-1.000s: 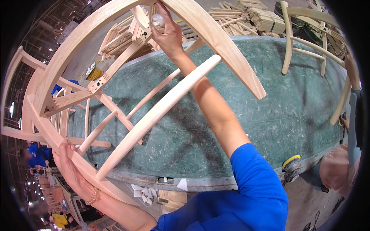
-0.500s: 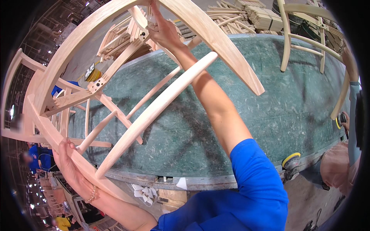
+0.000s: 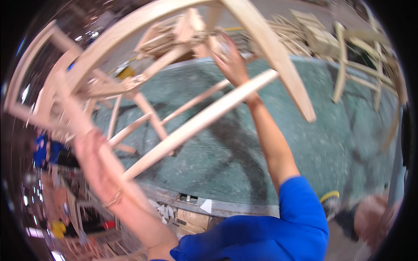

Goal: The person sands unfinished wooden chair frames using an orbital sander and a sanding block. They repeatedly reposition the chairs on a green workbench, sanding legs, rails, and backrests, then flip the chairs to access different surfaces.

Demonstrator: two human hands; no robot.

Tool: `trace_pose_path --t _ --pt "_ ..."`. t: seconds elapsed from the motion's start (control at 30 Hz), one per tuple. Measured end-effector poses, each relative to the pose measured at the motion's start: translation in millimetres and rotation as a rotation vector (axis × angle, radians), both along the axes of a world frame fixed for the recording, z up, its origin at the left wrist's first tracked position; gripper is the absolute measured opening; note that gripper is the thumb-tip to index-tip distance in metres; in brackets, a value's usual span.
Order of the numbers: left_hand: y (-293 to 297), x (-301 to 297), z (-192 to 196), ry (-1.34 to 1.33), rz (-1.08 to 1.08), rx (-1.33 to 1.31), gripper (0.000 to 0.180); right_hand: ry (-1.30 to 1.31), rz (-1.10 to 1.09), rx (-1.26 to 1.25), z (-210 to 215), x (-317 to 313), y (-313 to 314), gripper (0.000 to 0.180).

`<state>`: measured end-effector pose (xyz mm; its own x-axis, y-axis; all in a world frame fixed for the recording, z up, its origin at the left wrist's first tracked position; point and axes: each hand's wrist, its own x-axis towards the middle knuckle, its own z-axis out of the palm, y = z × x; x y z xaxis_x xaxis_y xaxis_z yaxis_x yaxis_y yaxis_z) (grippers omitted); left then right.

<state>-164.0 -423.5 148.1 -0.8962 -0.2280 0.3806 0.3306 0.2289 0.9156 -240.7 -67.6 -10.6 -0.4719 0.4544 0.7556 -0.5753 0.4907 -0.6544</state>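
Left hand [image 3: 93,158] in a closed grip low down; right hand [image 3: 230,63] closed, arm stretched forward.

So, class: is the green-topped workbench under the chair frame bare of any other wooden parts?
No: past the wooden chair frame, a heap of wooden parts sits along the far edge of the workbench.

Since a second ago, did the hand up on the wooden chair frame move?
Cannot tell. The right hand still grips the chair frame above the green table; the whole view shifted, so any small move could be the camera.
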Motion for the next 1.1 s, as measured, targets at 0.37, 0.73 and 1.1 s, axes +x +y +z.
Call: trace_pose_path --t 0.37,0.73,1.1 --pt "29 -10 0 0.028 -0.206 0.028 0.029 -1.618 0.305 0.472 -212 174 -98 0.106" --pt "34 24 -17 0.166 -0.255 0.002 0.032 -1.467 0.204 0.190 -216 255 -87 0.069" --pt "26 70 -45 0.204 -0.234 0.004 0.028 -1.357 0.428 0.159 -216 373 -151 0.046"
